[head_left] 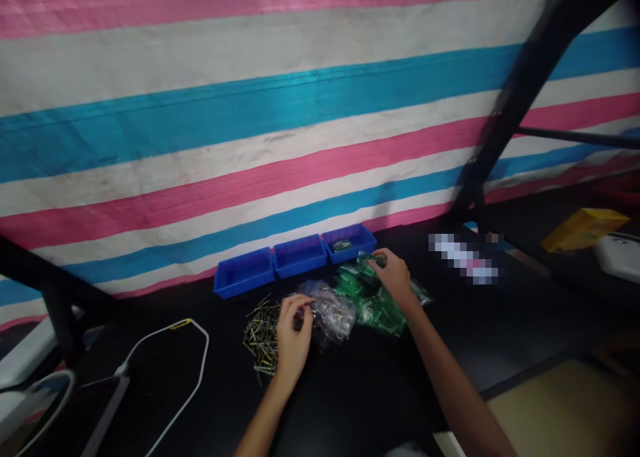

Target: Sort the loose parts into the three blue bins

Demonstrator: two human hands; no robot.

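Table (360,404) black, striped sheet (280,120) behind; hands (293,334) (395,277) half-curled at plastic bags (340,316), grip unclear.

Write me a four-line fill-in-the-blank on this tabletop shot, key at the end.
1. In a row stand ____ blue rectangular plastic trays.
2. Small pale items show in only the ____ tray.
3. The right hand is at thin plastic bags coloured ____.
4. Loose thin rods lie to the ____ of the crinkled clear plastic bags.

Missing: three; rightmost; green; left.
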